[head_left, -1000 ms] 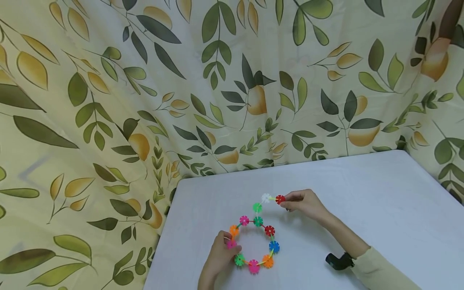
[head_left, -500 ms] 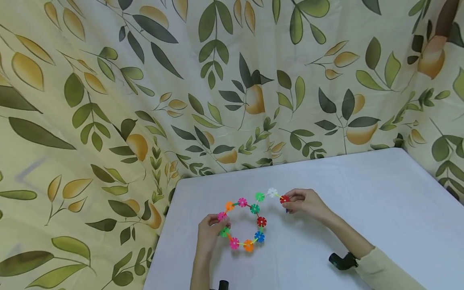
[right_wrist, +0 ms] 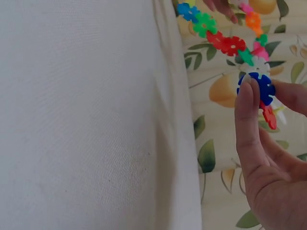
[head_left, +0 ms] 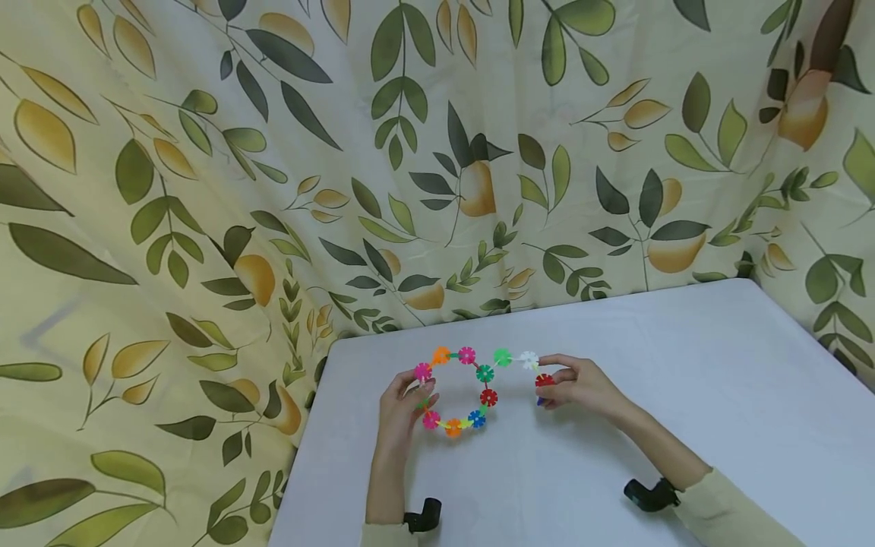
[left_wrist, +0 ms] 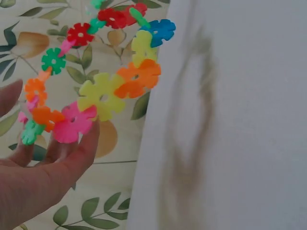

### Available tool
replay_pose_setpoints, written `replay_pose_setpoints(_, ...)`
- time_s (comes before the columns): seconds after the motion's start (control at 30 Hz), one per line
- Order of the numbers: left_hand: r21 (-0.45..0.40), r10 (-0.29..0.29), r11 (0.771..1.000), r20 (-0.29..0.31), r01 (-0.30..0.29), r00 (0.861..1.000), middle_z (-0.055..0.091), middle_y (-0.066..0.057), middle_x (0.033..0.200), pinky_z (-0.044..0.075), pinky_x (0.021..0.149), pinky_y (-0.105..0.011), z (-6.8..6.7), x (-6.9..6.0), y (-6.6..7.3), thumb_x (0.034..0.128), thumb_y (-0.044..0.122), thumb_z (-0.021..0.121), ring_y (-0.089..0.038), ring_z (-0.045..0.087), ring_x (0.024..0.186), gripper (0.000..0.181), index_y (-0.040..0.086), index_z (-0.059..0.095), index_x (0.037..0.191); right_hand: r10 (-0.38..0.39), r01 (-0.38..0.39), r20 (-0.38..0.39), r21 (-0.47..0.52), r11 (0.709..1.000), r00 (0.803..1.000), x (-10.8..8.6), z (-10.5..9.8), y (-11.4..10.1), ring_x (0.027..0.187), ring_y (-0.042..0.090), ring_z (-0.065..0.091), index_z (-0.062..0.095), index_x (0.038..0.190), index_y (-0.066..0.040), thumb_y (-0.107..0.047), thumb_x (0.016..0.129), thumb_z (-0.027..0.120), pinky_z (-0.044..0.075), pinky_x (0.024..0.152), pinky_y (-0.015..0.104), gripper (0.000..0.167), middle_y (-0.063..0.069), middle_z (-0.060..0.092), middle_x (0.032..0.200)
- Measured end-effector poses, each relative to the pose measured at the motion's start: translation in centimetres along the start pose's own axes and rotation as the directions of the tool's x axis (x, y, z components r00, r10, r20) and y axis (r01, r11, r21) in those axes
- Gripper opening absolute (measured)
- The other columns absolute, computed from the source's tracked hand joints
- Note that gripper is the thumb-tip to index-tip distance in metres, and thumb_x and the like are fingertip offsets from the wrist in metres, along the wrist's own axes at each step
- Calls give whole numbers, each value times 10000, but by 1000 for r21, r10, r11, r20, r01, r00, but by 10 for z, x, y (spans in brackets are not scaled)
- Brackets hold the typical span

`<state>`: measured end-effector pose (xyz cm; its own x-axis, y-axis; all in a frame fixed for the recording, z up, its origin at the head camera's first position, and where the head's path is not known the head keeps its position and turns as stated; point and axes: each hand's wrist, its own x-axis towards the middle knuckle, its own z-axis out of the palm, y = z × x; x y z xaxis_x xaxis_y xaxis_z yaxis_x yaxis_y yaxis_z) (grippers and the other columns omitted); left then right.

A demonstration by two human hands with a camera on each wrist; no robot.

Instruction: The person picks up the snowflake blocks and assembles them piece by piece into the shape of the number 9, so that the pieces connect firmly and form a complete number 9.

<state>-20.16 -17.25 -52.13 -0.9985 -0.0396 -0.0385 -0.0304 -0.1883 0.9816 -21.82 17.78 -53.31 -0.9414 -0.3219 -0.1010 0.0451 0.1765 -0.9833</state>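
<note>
A ring of colourful plastic snowflake discs (head_left: 488,397), slotted edge to edge, is held up above the table. My left hand (head_left: 396,414) grips its left side near the pink and green discs; in the left wrist view, fingers lie behind a pink disc (left_wrist: 74,122). From the ring's upper right runs a short tail with a light green disc (head_left: 502,357) and a white disc (head_left: 529,360). At the tail's end my right hand (head_left: 588,389) pinches a blue disc (right_wrist: 261,90) between thumb and fingers, beside a red disc (head_left: 544,381). Fingers partly hide these end joints.
A white-covered table (head_left: 683,365) lies beneath both hands. Behind and to the left hangs a leaf-patterned curtain (head_left: 383,190). Black wrist camera mounts (head_left: 424,516) sit on both forearms.
The ring has been raised and tilted away from me by my left hand, which moved up and slightly left. My right hand keeps its hold on the tail's end, shifting slightly right.
</note>
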Motion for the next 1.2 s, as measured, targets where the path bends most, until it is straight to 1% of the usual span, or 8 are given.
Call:
replay_pose_setpoints(0.13, -17, -8, 1000, 94, 10, 996, 510, -215, 1441, 540, 999, -517, 2, 5, 2, 1022, 89, 634, -339, 643, 1236, 419, 63, 566, 1434, 9, -9, -6, 26, 1000, 1000, -3, -1, -1, 863, 423, 762, 434, 1534, -6, -136, 946, 779, 623, 799, 364, 693, 175, 751, 961)
replay_pose_setpoints(0.3, -113, -41, 991, 232, 68, 972, 433, -239, 1534, 469, 1055, -624, 8, 14, 4, 1079, 163, 400, -451, 542, 1333, 496, 193, 418, 1573, 23, -22, -6, 33, 999, 1000, -5, -2, -2, 860, 404, 766, 415, 1541, -6, -136, 944, 784, 622, 801, 378, 714, 168, 762, 960)
replay_pose_setpoints(0.43, -199, -43, 975, 265, 98, 963, 374, -275, 1563, 429, 1069, -669, 17, 23, 4, 1066, 178, 290, -479, 518, 1337, 535, 204, 379, 1593, 15, -16, 17, 57, 998, 1000, -7, -2, -1, 865, 411, 765, 385, 1546, 25, -117, 934, 792, 623, 802, 395, 748, 194, 762, 979)
replay_pose_setpoints(0.57, -231, -28, 969, 224, 81, 974, 405, -250, 1557, 450, 1062, -649, 27, 33, 3, 1044, 110, 353, -449, 542, 1317, 510, 126, 415, 1550, 0, -2, 37, 65, 998, 999, -7, -2, 1, 864, 376, 772, 376, 1541, 45, -117, 926, 802, 621, 795, 369, 766, 207, 764, 1007)
replay_pose_setpoints(0.7, -281, 9, 959, 158, 36, 987, 492, -209, 1493, 462, 1048, -639, 35, 44, 2, 1036, 59, 443, -396, 600, 1262, 408, 25, 444, 1442, -12, 9, 45, 60, 998, 999, -8, -4, 5, 863, 360, 774, 466, 1459, 60, -115, 910, 819, 621, 790, 361, 676, 194, 770, 1001)
replay_pose_setpoints(0.83, -307, 8, 952, 93, 21, 996, 561, -185, 1356, 483, 1032, -619, 45, 55, 0, 1039, 31, 482, -357, 647, 1189, 285, -12, 481, 1320, -21, 18, 48, 60, 998, 999, -12, -5, 8, 868, 348, 776, 534, 1373, 93, -100, 901, 825, 622, 789, 350, 588, 197, 772, 994)
replay_pose_setpoints(1.0, -305, -20, 952, 40, 31, 999, 558, -144, 1189, 497, 1038, -569, 54, 72, -5, 1024, -14, 536, -368, 642, 1191, 216, -29, 534, 1240, -33, 31, 46, 44, 999, 998, -14, 3, 10, 883, 309, 778, 576, 1284, 129, -98, 900, 824, 623, 785, 345, 511, 199, 773, 993)
replay_pose_setpoints(1.2, -233, 5, 973, 18, -1, 1000, 607, -151, 1164, 517, 1017, -528, 63, 92, -11, 1006, -31, 606, -295, 691, 1096, 259, -92, 598, 1257, 11, -10, 29, -12, 1000, 1000, -17, 16, 16, 843, 258, 774, 575, 1249, 117, -159, 880, 855, 610, 764, 283, 539, 137, 785, 945)
